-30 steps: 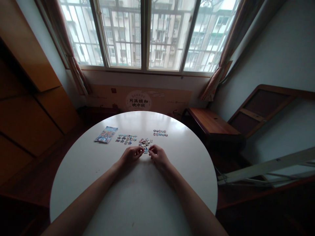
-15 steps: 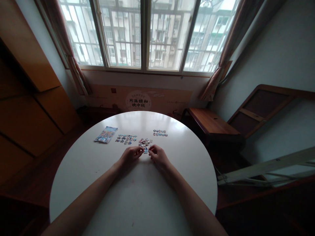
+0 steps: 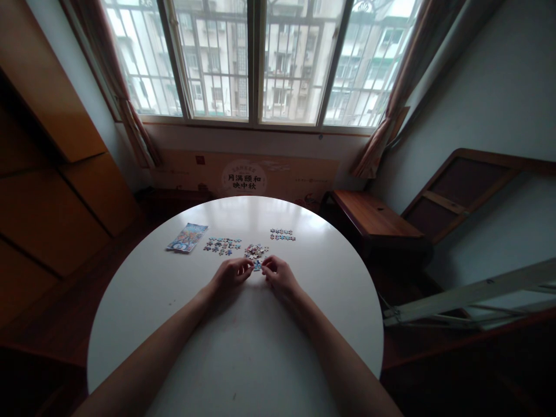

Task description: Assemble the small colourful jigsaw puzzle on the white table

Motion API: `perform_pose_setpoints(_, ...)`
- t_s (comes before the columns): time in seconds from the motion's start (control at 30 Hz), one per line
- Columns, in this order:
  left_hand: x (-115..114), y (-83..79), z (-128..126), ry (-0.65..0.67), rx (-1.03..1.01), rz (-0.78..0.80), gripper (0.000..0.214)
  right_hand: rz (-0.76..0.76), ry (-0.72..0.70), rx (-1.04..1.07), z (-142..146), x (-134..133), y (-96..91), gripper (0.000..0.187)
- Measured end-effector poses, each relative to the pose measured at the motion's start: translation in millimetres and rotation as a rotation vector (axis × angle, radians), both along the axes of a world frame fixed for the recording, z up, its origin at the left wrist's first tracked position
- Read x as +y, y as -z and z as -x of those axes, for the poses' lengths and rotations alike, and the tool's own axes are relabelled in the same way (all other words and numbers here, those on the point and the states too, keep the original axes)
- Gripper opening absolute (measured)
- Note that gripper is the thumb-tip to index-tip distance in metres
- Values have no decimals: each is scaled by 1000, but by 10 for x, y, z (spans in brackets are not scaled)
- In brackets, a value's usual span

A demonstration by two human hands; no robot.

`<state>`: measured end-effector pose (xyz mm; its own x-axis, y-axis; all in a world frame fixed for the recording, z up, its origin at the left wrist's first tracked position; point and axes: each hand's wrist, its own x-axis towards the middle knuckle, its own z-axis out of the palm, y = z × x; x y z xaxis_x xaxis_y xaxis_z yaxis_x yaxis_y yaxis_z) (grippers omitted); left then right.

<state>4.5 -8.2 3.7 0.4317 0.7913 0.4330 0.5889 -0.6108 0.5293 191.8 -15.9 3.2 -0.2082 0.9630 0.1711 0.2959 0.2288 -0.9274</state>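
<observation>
A small blue jigsaw puzzle piece (image 3: 257, 266) is between my two hands, just in front of a loose pile of puzzle pieces (image 3: 255, 251). My left hand (image 3: 234, 271) pinches it from the left side. From the right, my right hand (image 3: 277, 270) grips it with thumb and fingers closed. Left of the pile, several pieces (image 3: 222, 246) lie spread in rough rows. Farther back on the right, two neat rows of pieces (image 3: 282, 234) lie on the white round table (image 3: 243, 347).
A colourful printed packet (image 3: 187, 238) lies on the table's left side. Beyond the table's right edge stands a low wooden bench (image 3: 376, 214). A barred window and a banner (image 3: 299, 174) are behind the table, and wooden cabinets (image 3: 65, 202) are at left.
Both hands stay in nearly the same place, fingers still closed at the blue puzzle piece. The other pieces and the packet have not moved.
</observation>
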Motion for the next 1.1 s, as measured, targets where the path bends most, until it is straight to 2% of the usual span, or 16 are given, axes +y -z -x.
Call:
perform_pose_setpoints(0.4,31,64,17,-6,-11,-1,18,-17,-7,7,-2,23,47,11)
perform_pose_setpoints(1.1,-27,-21,-14,-12,-11,10,16,5,-22,8,-5,-2,0,12)
